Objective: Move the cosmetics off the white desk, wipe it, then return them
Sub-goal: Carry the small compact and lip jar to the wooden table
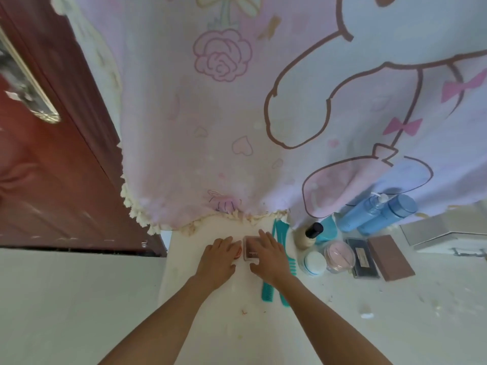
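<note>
On the white desk (200, 306) my left hand (218, 256) lies over a small round red item (238, 252), most of it hidden under my fingers. My right hand (268, 252) rests on a small pink square compact (249, 252), thumb at its near edge and fingers over its top. Two teal combs (267, 288) lie just right of my right hand. Further right stand a beige bottle with a black cap (307, 237), a white jar (314, 263), a clear jar with a pink puff (338, 256), two blue bottles (379, 214), a dark palette (363, 258) and a brown palette (390, 258).
A pink cartoon-print curtain (237, 114) hangs down to the desk's far edge. A dark red door (52, 167) stands at the left. A grey box (448, 233) sits at the far right. Small crumbs and stains dot the desk surface.
</note>
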The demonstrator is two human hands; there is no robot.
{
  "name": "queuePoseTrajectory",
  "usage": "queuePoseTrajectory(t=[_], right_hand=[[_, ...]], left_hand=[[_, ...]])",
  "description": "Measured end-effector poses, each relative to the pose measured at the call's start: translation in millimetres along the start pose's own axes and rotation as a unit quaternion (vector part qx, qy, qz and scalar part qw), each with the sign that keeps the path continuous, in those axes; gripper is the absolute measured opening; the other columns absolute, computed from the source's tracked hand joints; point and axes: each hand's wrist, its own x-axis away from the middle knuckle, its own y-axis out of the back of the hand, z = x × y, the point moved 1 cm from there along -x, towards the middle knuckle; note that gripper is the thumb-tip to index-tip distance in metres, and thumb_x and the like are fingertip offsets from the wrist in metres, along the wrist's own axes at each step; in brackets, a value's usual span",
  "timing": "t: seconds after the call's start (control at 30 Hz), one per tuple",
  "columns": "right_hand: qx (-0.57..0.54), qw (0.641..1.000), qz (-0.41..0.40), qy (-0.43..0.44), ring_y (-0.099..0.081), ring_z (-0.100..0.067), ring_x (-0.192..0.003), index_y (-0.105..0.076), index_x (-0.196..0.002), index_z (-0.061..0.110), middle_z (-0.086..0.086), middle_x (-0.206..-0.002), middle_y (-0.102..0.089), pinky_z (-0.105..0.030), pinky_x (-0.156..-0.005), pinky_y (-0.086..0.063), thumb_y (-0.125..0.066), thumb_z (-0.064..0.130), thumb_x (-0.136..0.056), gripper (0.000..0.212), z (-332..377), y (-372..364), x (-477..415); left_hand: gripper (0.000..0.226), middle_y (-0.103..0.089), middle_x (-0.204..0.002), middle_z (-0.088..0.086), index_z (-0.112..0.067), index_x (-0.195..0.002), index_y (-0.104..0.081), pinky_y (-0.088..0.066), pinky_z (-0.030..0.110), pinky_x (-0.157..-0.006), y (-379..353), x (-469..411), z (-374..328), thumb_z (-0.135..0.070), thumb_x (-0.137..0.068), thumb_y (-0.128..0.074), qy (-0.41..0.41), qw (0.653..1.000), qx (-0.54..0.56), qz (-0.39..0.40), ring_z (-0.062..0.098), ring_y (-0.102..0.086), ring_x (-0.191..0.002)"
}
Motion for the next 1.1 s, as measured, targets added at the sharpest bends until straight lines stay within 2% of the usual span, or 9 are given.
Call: queuePoseTrajectory(t=[0.13, 0.27, 0.37, 0.5, 0.53, 0.6, 0.67, 0.97, 1.1], right_hand=[[0.022, 1.000, 0.012, 0.017, -0.002, -0.021, -0.143, -0.018, -0.142, 0.028, 0.001, -0.155, -0.008, -0.044, -0.115, -0.005, -0.053, 0.027, -0.086, 0.067, -6.5, -7.4, -6.2], [0.022, 0.999, -0.015, 0.040, -0.029, -0.022, -0.129, -0.035, -0.132, 0.024, -0.002, -0.138, -0.036, -0.038, -0.109, -0.023, -0.056, 0.023, -0.079, 0.057, -9.0, -5.2, -12.9], [0.009, 0.999, -0.011, 0.042, -0.040, -0.024, -0.115, -0.036, -0.131, 0.024, -0.004, -0.124, -0.041, -0.033, -0.099, -0.031, -0.059, 0.027, -0.077, 0.059, -5.4, -0.7, -15.1], [-0.004, 0.995, -0.030, 0.092, -0.038, -0.025, -0.112, -0.035, -0.133, 0.023, -0.007, -0.125, -0.038, -0.032, -0.096, -0.033, -0.059, 0.034, -0.078, 0.061, 5.5, 7.2, -13.4], [-0.006, 0.993, -0.029, 0.118, -0.037, -0.024, -0.112, -0.035, -0.133, 0.023, -0.007, -0.125, -0.038, -0.032, -0.096, -0.033, -0.059, 0.035, -0.078, 0.061, 10.2, 10.1, -13.6], [-0.016, 0.985, -0.031, 0.171, -0.037, -0.025, -0.111, -0.037, -0.132, 0.022, -0.008, -0.123, -0.039, -0.030, -0.096, -0.034, -0.061, 0.034, -0.077, 0.061, 23.5, 16.9, -15.5], [-0.028, 0.973, -0.035, 0.225, -0.038, -0.025, -0.107, -0.040, -0.131, 0.020, -0.009, -0.119, -0.040, -0.029, -0.094, -0.034, -0.062, 0.031, -0.076, 0.060, 42.0, 21.7, -16.2], [-0.063, 0.883, 0.024, 0.464, -0.046, -0.025, -0.092, -0.059, -0.106, 0.014, -0.004, -0.090, -0.045, -0.034, -0.084, -0.043, -0.065, 0.027, -0.069, 0.040, 151.4, -5.0, 56.2], [-0.009, 0.827, 0.078, 0.556, -0.043, -0.025, -0.102, -0.053, -0.119, 0.017, -0.007, -0.104, -0.046, -0.033, -0.092, -0.037, -0.064, 0.031, -0.071, 0.051, 193.8, -28.6, 113.9]], left_hand=[[0.053, -0.037, -0.141, -0.004, -0.022, -0.141, -0.027, -0.028, 0.029, -0.100, -3.8, -3.6, 2.2, -0.024, -0.091, -0.043, -0.010, 0.999, 0.002, -0.036, 0.014, -0.029, -0.129], [0.048, -0.045, -0.135, -0.003, -0.020, -0.137, -0.034, -0.028, 0.024, -0.096, -1.2, -2.4, 2.0, -0.023, -0.090, -0.043, 0.009, 0.998, 0.022, -0.057, 0.010, -0.035, -0.125], [0.048, -0.051, -0.131, 0.002, -0.017, -0.133, -0.042, -0.032, 0.025, -0.094, 3.3, 5.0, 5.8, -0.021, -0.086, -0.050, 0.042, 0.995, 0.041, -0.076, 0.014, -0.042, -0.122], [0.054, -0.070, -0.083, 0.003, -0.013, -0.093, -0.071, -0.052, 0.023, -0.058, 23.2, 36.5, 22.3, -0.018, -0.042, -0.087, 0.076, 0.983, 0.032, -0.163, 0.019, -0.067, -0.073], [0.053, -0.070, -0.088, 0.005, -0.012, -0.098, -0.069, -0.053, 0.026, -0.062, 24.5, 45.5, 28.4, -0.016, -0.048, -0.086, 0.099, 0.979, 0.059, -0.169, 0.022, -0.067, -0.078], [0.048, -0.062, -0.115, 0.008, -0.012, -0.121, -0.057, -0.046, 0.030, -0.084, 31.0, 64.6, 37.8, -0.015, -0.075, -0.068, 0.165, 0.964, 0.098, -0.186, 0.024, -0.058, -0.106], [0.045, -0.057, -0.123, 0.005, -0.015, -0.126, -0.052, -0.039, 0.029, -0.090, 31.0, 89.2, 44.6, -0.016, -0.082, -0.061, 0.237, 0.936, 0.125, -0.226, 0.022, -0.051, -0.114], [0.041, -0.063, -0.110, 0.010, -0.009, -0.114, -0.060, -0.045, 0.033, -0.082, 11.2, 266.4, 6.2, -0.009, -0.074, -0.070, 0.492, 0.771, 0.171, -0.367, 0.029, -0.057, -0.100], [0.041, -0.063, -0.108, 0.013, -0.008, -0.113, -0.060, -0.048, 0.040, -0.084, -11.8, 354.0, -18.3, -0.007, -0.073, -0.071, 0.565, 0.692, 0.173, -0.415, 0.031, -0.057, -0.099]])
